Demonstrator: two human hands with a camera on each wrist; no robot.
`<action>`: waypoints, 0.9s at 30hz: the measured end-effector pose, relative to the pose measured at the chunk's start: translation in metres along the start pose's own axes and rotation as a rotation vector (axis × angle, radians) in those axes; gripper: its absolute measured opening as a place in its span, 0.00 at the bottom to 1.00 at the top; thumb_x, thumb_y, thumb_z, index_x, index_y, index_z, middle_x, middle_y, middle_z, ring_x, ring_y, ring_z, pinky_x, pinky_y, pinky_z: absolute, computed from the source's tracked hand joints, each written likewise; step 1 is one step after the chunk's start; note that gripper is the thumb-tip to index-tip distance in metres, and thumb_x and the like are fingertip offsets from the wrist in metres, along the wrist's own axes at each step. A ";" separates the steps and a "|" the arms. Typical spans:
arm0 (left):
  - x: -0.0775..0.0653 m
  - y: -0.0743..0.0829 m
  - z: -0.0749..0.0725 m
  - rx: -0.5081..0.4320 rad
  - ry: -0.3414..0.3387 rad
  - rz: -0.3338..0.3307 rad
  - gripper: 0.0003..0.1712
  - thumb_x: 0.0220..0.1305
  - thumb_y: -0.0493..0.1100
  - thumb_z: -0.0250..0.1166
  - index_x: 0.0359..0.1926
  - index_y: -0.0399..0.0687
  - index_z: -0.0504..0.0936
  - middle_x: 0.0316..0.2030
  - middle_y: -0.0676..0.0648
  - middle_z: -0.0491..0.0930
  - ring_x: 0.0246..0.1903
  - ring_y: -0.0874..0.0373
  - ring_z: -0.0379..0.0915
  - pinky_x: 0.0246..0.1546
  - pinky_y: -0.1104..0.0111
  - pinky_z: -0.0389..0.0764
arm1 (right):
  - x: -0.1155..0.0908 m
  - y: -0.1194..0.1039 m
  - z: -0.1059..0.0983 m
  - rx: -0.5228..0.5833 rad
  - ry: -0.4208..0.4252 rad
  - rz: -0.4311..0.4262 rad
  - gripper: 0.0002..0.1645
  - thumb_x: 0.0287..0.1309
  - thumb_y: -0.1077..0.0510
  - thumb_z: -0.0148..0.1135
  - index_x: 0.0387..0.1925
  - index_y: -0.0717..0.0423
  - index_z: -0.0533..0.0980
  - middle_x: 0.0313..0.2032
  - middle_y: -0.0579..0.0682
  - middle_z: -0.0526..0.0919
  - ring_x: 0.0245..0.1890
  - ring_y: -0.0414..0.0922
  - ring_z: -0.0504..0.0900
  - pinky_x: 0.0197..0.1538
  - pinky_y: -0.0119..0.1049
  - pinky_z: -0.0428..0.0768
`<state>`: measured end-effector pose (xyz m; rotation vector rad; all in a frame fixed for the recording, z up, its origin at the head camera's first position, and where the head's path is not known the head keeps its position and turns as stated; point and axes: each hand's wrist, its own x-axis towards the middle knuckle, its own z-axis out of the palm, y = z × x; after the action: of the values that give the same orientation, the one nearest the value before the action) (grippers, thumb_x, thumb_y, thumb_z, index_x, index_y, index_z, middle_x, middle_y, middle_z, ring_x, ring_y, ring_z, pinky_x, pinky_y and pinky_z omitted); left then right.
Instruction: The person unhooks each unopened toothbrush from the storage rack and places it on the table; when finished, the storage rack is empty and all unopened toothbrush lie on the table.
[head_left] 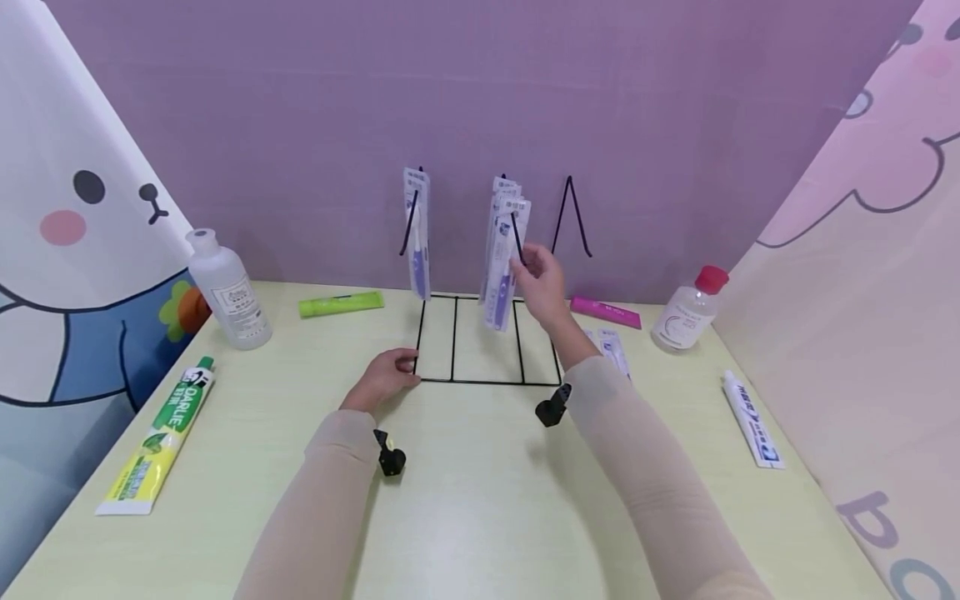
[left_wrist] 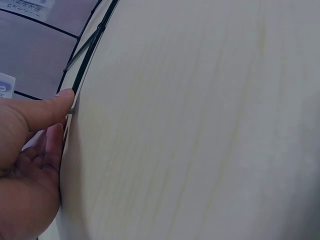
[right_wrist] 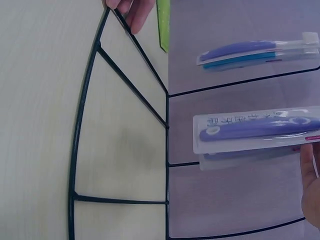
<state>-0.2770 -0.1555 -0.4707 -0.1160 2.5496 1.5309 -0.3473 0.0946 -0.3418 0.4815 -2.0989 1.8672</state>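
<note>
A black wire display rack stands at the back of the table, with upright hooks. My left hand holds its front left corner; in the left wrist view the thumb lies along the wire. On the middle hook hang several packaged toothbrushes, the front one with a purple handle. My right hand pinches that front package at its right edge, by the hook's tip. In the right wrist view a fingertip meets the package's edge. Another packaged toothbrush hangs on the left hook. The right hook carries nothing.
Left of the rack are a green tube, a white bottle and a yellow-green toothpaste tube. To the right lie a pink tube, a packaged toothbrush, a red-capped bottle and a white tube. A purple backdrop stands behind.
</note>
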 end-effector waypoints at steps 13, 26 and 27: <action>0.000 -0.007 0.002 0.025 -0.015 0.000 0.30 0.54 0.33 0.64 0.59 0.42 0.68 0.46 0.43 0.72 0.47 0.50 0.66 0.51 0.60 0.66 | -0.027 0.001 -0.040 0.012 -0.073 0.174 0.24 0.57 0.68 0.55 0.56 0.62 0.64 0.41 0.58 0.74 0.33 0.47 0.76 0.31 0.38 0.79; -0.001 -0.001 -0.003 0.030 -0.030 0.039 0.30 0.55 0.33 0.63 0.60 0.38 0.66 0.48 0.40 0.71 0.48 0.49 0.66 0.51 0.60 0.66 | -0.106 0.029 -0.091 -0.027 -0.397 0.615 0.29 0.57 0.70 0.52 0.58 0.62 0.53 0.38 0.61 0.69 0.30 0.51 0.74 0.32 0.46 0.78; -0.001 -0.001 -0.003 0.030 -0.030 0.040 0.30 0.55 0.33 0.63 0.60 0.38 0.66 0.48 0.40 0.71 0.48 0.48 0.66 0.51 0.60 0.66 | -0.112 0.032 -0.093 -0.020 -0.421 0.642 0.28 0.57 0.70 0.51 0.57 0.62 0.53 0.36 0.60 0.69 0.29 0.51 0.74 0.32 0.46 0.78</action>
<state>-0.2766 -0.1586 -0.4699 -0.0377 2.5649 1.4961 -0.2602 0.1962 -0.4078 0.2144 -2.7997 2.2169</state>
